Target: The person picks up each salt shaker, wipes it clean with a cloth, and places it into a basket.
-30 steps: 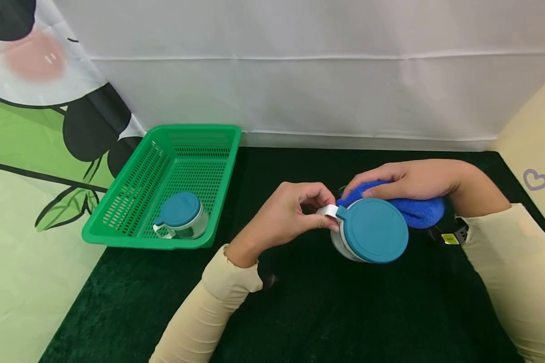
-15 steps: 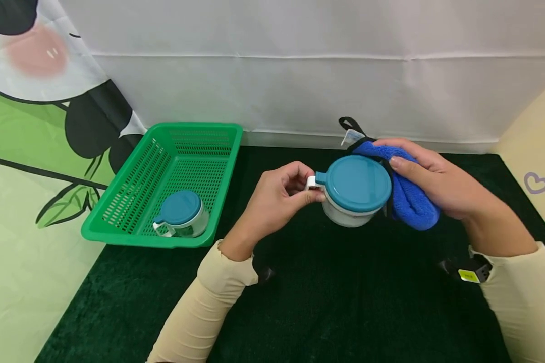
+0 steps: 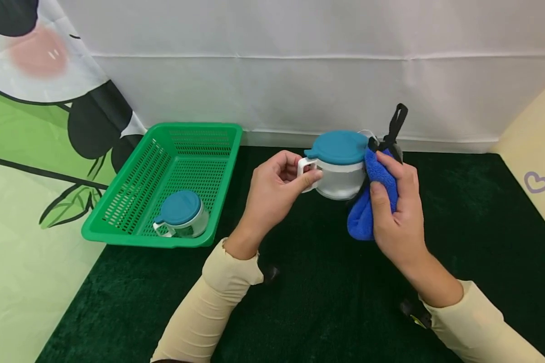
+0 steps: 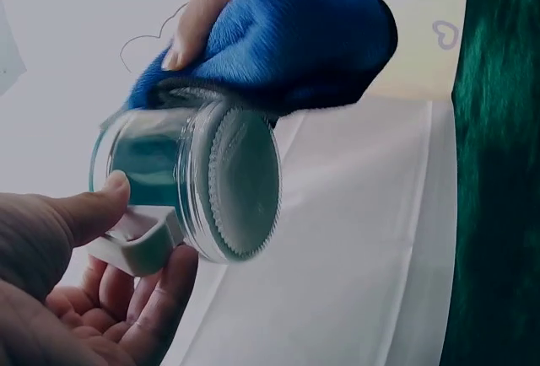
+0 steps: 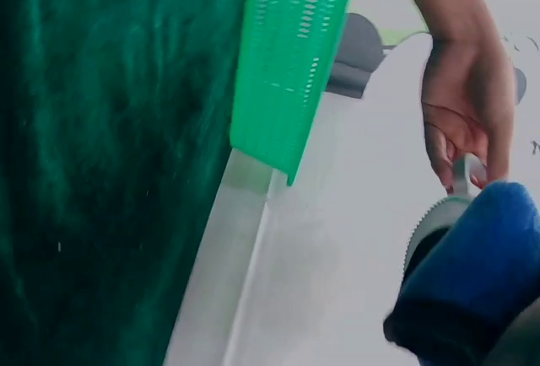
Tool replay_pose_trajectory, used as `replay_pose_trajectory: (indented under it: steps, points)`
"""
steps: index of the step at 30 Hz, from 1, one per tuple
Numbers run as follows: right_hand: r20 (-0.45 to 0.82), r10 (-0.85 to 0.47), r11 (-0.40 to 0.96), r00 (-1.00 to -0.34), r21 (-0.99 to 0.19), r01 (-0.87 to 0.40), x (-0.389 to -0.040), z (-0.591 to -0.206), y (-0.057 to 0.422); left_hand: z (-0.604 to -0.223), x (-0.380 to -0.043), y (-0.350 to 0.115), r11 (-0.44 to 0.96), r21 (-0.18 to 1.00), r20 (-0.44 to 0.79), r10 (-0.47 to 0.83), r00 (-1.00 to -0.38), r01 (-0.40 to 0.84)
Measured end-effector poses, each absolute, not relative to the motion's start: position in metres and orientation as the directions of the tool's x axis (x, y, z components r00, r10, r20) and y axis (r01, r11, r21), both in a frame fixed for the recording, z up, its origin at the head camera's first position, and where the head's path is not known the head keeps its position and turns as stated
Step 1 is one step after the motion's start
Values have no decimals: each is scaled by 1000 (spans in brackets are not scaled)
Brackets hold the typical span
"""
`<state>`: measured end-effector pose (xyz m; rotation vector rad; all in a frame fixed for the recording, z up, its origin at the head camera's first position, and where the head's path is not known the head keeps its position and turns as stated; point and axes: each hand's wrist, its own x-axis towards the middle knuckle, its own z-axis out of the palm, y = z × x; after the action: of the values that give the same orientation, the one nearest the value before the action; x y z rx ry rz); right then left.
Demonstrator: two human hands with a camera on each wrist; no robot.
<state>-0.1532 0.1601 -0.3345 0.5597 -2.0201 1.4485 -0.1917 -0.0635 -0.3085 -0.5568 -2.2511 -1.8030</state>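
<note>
In the head view my left hand (image 3: 270, 196) pinches the white handle of a clear lidded jar (image 3: 340, 181) between thumb and fingers. The jar is held up off the table, its blue lid (image 3: 339, 147) on top. My right hand (image 3: 398, 217) grips a folded blue cloth (image 3: 362, 217) with black edging and a black hanging loop, pressed to the jar's right side. Seen from the left wrist, the jar's ridged round base (image 4: 246, 185) faces the camera and the cloth (image 4: 295, 37) covers part of its wall. In the right wrist view the cloth hides most of the jar.
A green perforated basket (image 3: 229, 176) stands at the left on the dark green tablecloth (image 3: 309, 302). Inside it sits a second jar (image 3: 181, 214) with a blue lid and white handle. A white backdrop (image 3: 290, 91) rises behind the table.
The jar has risen away from me and tilted from lid facing the camera to nearly upright. My right hand has moved with the cloth round the jar's right side, and its loop now points up.
</note>
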Motion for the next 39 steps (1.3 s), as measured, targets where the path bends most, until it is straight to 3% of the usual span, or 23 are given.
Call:
replay_pose_trajectory:
  steps: [8,11,14,17,20,23,27,32,39]
  points:
    - [795,-158,688,-586,-337,-643,-148,-344,151,-305,-192,-58,197,895,382,129,-915,401]
    - [777,-254,721,-576,-245,-648,-145,-351,151,-303,-194,-62,204,891,394,100,-914,406]
    - [709,-341,720,-618,-225,-656,-141,-358,155,-302,-195,-68,206,887,405,81,-911,413]
    - [609,-380,701,-696,-301,-646,-135,-364,164,-302,-198,-73,216,883,407,85,-909,416]
    - [537,-340,639,-772,-471,-609,-132,-359,175,-303,-199,-77,226,885,393,108,-913,407]
    - [536,-240,518,-809,-635,-574,-136,-340,186,-305,-199,-79,235,883,379,152,-913,406]
    - [524,-150,411,-838,-738,-535,-151,-304,203,-310,-198,-76,239,857,402,247,-882,457]
    - [286,-304,405,-909,-825,-395,-174,-272,219,-315,-195,-67,215,819,440,360,-823,532]
    - [-3,-499,415,-866,-879,-236,-201,-256,231,-319,-195,-66,222,817,416,411,-811,531]
